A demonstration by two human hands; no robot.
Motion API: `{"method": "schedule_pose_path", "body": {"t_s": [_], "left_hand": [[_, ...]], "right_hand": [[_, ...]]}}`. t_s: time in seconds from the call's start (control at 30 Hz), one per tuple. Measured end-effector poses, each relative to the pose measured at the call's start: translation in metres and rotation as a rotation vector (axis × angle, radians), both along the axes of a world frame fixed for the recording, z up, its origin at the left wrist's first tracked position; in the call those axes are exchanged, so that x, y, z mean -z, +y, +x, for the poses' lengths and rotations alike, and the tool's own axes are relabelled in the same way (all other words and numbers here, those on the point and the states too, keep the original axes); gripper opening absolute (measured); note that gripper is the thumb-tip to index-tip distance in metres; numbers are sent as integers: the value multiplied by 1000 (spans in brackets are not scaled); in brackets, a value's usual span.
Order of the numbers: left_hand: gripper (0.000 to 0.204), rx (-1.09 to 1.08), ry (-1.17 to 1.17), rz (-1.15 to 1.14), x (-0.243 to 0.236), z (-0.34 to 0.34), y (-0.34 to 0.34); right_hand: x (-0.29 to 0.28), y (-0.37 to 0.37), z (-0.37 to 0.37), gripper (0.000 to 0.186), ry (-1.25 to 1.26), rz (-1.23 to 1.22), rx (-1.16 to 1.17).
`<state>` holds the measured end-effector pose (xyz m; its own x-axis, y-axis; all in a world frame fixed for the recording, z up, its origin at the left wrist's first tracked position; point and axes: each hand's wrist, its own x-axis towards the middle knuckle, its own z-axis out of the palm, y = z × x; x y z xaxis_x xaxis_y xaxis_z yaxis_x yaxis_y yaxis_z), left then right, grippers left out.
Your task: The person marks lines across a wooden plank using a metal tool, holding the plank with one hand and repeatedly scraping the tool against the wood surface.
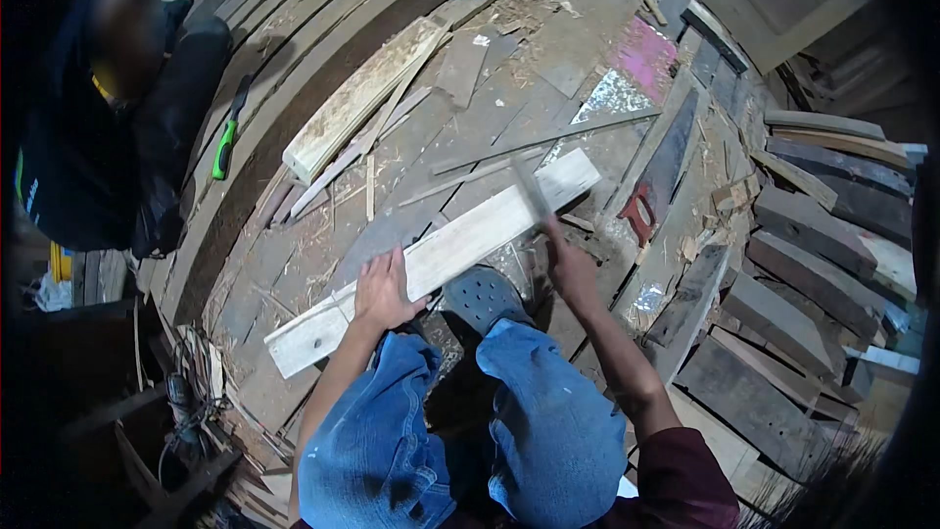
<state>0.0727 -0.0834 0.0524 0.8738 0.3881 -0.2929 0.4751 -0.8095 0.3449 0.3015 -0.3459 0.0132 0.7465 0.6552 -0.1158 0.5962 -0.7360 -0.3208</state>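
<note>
A pale board (465,233) lies diagonally in front of my knees, above my grey perforated clog (480,299). My left hand (385,289) is on the board toward its left half, fingers over the far edge and thumb apart, gripping it. My right hand (566,260) is closed round a tool with a flat, motion-blurred blade (529,186), which crosses the board near its right end. A handsaw with a red handle (638,216) lies just right of the board.
A seated person (88,147) is at left, beside a green-handled tool (223,147) on a slatted platform (264,59). Another pale timber (357,98), offcuts and shavings lie on the plank floor (470,118). Stacked dark timbers (813,216) line the right; cords (196,411) lie lower left.
</note>
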Motion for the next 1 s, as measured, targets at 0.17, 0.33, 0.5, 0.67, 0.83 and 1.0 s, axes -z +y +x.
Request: {"method": "schedule_pose_path", "body": {"t_s": [0.17,0.33,0.5,0.67,0.83,1.0], "left_hand": [[102,-43,34,-22,-2,2,0],[101,-55,28,13,-1,-8,3],[100,-29,27,2,-4,6,-2],[96,-62,31,-3,-2,-6,4],[94,-71,27,24,-5,-10,4],[93,-32,4,18,-4,8,-4]], "right_hand": [[4,6,-44,71,158,9,-107],[-34,12,-65,68,110,-113,-484],[-14,-10,13,64,31,-67,123],[-7,6,-53,65,175,110,-118],[-12,-4,-31,60,162,-117,-147],[-6,-41,57,64,-130,11,240]]}}
